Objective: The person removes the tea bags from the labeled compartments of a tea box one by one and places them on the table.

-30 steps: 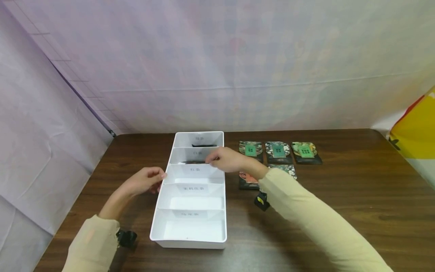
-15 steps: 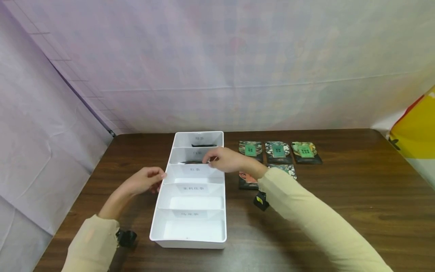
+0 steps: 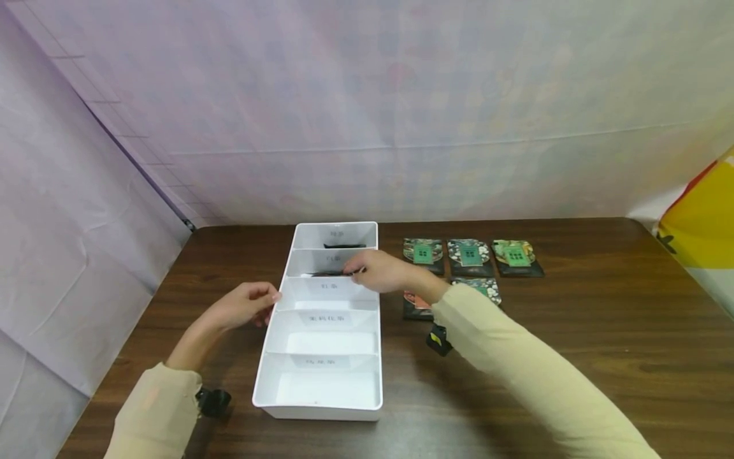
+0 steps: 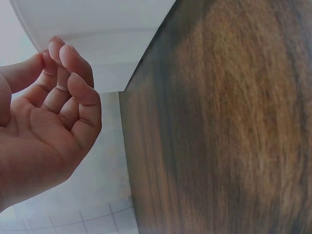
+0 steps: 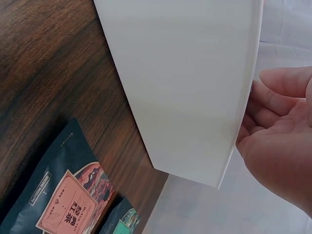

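Broadly, the brown worktop [image 3: 573,357] spans the lower half of the head view, and at its centre stands the white box [image 3: 318,413], its long axis running up the frame. The left hand [image 3: 248,303] pinches the left rim lightly, its other fingers loosely curled outside the wall. The right hand [image 3: 378,271] comes over the right edge, thumb and fingers seemingly closed on the right end of the dark packet [image 3: 325,274]; the right wrist view hides those fingertips. That packet sits in the second compartment from the top, its visible edge running left from the right hand, parallel to the dividers; the right hand is clearly nearer it. Flat sachets [image 3: 470,255] lie right of the box.
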{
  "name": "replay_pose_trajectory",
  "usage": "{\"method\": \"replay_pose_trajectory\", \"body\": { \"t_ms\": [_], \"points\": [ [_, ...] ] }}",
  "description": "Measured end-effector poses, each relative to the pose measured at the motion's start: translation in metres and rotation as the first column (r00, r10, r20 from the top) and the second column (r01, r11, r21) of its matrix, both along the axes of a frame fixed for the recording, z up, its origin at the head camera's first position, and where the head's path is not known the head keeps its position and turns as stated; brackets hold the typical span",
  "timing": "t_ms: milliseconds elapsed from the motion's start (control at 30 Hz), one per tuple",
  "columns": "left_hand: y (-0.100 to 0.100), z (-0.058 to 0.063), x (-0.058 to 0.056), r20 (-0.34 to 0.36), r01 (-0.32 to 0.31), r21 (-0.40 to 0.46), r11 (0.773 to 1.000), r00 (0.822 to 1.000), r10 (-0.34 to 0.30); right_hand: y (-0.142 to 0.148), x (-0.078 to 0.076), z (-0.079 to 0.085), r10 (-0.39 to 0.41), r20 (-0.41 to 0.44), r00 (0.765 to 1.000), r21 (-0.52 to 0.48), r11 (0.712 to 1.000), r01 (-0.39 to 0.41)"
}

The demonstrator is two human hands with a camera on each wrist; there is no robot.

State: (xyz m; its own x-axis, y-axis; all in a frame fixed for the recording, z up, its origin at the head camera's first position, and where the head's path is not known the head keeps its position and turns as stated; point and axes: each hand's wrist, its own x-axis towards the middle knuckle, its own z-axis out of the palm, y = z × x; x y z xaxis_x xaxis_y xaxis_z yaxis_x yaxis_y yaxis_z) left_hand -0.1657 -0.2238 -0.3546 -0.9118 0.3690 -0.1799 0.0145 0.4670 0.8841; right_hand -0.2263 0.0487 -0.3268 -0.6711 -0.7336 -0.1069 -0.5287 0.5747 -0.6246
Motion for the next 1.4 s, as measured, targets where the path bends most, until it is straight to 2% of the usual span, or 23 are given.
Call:
{"method": "replay_pose_trajectory", "body": {
  "t_ms": [233, 433, 700, 933, 1267, 1400],
  "points": [
    [-0.001, 0.000, 0.000, 0.000, -0.002, -0.006, 1.000, 1.000, 0.002, 0.004, 0.002, 0.003, -0.034, -0.001, 0.999, -0.011, 0.999, 0.034],
    [-0.001, 0.000, -0.001, 0.000, -0.008, -0.013, 1.000, 1.000, 0.008, 0.011, 0.001, 0.007, -0.074, 0.021, 0.997, -0.084, 0.994, 0.076],
    [-0.001, -0.002, 0.000, -0.004, -0.008, -0.010, 1.000, 1.000, 0.008, 0.022, 0.000, 0.018, -0.096, 0.015, 0.995, -0.138, 0.986, 0.097],
    [-0.001, -0.002, 0.000, -0.005, -0.003, -0.004, 1.000, 1.000, 0.003, 0.030, -0.002, 0.031, -0.138, -0.027, 0.990, -0.160, 0.978, 0.132],
    [0.000, 0.000, 0.000, -0.002, -0.010, -0.017, 1.000, 1.000, 0.010, 0.046, -0.002, 0.052, -0.176, 0.026, 0.984, -0.181, 0.967, 0.178],
    [-0.001, -0.001, 0.000, -0.006, -0.008, -0.018, 1.000, 1.000, 0.008, 0.053, -0.002, 0.061, -0.190, 0.074, 0.979, -0.181, 0.963, 0.200]
  ]
}}
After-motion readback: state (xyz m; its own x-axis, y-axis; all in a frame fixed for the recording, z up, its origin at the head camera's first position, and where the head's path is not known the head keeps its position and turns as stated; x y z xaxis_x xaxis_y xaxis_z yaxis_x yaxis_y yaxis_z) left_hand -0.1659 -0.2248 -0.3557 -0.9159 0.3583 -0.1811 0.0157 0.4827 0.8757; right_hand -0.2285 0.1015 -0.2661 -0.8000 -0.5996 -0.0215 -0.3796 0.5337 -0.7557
